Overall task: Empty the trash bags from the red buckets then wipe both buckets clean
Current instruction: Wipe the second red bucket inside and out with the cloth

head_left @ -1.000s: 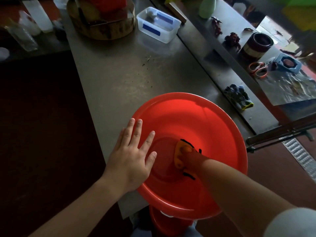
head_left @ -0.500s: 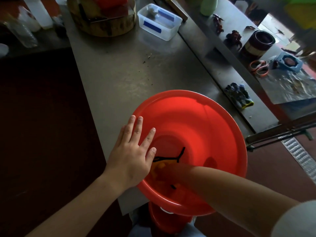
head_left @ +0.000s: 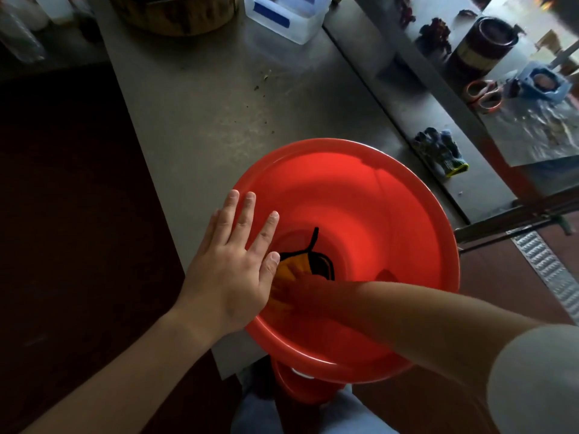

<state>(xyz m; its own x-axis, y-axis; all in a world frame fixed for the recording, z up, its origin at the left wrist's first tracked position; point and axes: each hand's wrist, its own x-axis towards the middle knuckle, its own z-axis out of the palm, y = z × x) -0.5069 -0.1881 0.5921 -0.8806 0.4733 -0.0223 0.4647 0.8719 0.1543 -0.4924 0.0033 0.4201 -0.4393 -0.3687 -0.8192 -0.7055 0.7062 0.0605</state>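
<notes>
Since a sec ago my right hand (head_left: 300,291) has dragged the cloth (head_left: 293,267) from mid-floor of the red bucket (head_left: 360,195) to its near-left wall, fingers pressing it down; can't tell if they're curled round it. Cloth's soft, bunches up, so palm it flat. Bucket's light, slick plastic w/ a stiff rim, mouth pointing up, long axis vertical, sitting at the near edge of the steel table (head_left: 203,104). Left hand (head_left: 233,261) lies open, flat on the left rim, steadying. 2nd bucket (head_left: 300,386) peeks out below.
</notes>
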